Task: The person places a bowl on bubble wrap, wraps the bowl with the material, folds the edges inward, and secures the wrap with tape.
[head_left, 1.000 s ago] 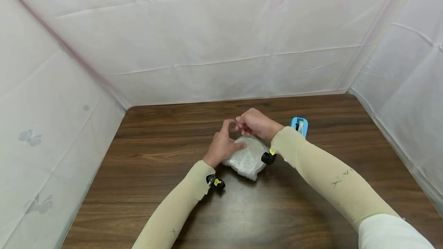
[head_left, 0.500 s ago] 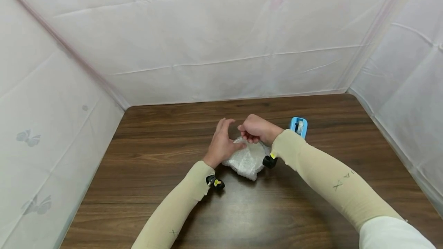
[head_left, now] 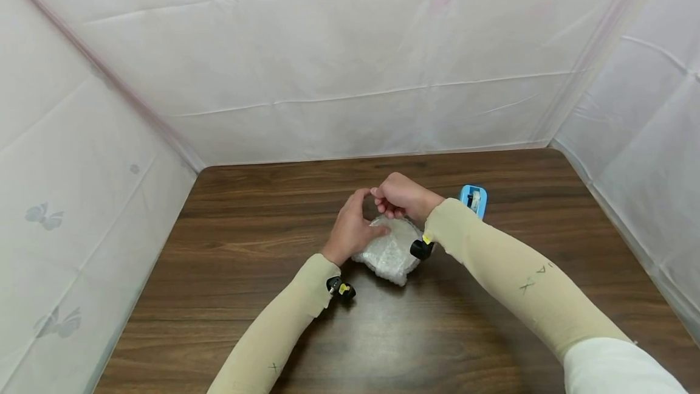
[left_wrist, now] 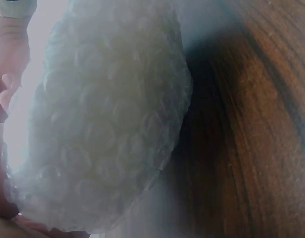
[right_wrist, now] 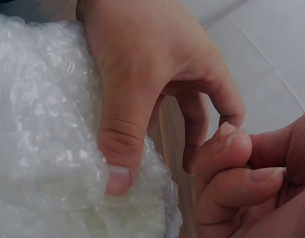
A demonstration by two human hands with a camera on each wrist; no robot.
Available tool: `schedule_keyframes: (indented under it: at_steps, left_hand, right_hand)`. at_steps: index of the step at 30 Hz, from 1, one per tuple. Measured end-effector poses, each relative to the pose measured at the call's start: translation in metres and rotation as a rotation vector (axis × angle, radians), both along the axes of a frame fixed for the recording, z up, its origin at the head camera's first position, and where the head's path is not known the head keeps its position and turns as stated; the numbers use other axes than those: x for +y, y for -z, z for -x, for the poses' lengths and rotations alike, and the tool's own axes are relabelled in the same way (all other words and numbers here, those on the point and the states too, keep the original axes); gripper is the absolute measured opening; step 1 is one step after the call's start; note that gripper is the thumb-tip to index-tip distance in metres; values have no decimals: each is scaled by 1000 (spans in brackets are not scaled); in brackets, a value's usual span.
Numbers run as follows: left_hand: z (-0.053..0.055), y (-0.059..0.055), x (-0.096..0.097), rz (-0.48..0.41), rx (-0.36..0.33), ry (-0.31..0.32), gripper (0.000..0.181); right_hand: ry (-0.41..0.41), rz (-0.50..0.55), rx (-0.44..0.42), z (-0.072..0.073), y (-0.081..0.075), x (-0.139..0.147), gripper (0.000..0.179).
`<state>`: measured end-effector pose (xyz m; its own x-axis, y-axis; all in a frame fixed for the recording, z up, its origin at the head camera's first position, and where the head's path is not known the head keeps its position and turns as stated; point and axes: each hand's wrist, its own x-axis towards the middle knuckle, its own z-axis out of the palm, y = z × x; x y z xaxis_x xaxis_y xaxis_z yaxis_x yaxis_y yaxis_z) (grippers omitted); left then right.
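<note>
A bundle wrapped in bubble wrap (head_left: 389, 254) lies on the wooden table. My left hand (head_left: 350, 233) holds it, thumb pressed on its top and the other fingers bent over its far left side. Just beyond the bundle, my right hand (head_left: 403, 194) has its fingers curled, their tips meeting the left index fingertip. In the right wrist view, a small translucent sliver like clear tape (right_wrist: 232, 135) shows at the right fingertips. Bubble wrap fills much of the left wrist view, hiding most of the left hand there.
A blue tape dispenser (head_left: 473, 199) stands behind the right forearm, partly covered by the sleeve. Brown wood tabletop (head_left: 246, 248) surrounds the bundle. White sheeting (head_left: 350, 78) hangs behind and at both sides of the table.
My right hand drew slightly away from the left fingertips and toward me, then came back to meet them. The left thumb and the bundle stayed in place.
</note>
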<state>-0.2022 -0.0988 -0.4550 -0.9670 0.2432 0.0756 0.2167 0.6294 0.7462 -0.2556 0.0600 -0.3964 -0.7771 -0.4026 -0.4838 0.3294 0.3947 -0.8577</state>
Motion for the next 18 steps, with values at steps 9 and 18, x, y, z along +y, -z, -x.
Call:
schedule_keyframes:
  at_steps: [9,18]
  left_hand:
    - [-3,-1,2,21,21,9,58]
    - [-5,0,3,70,66,24,25]
  right_hand:
    - [-23,-8,-80,-8,2,4,39]
    - [-66,-12,-74,-22,9,12,41]
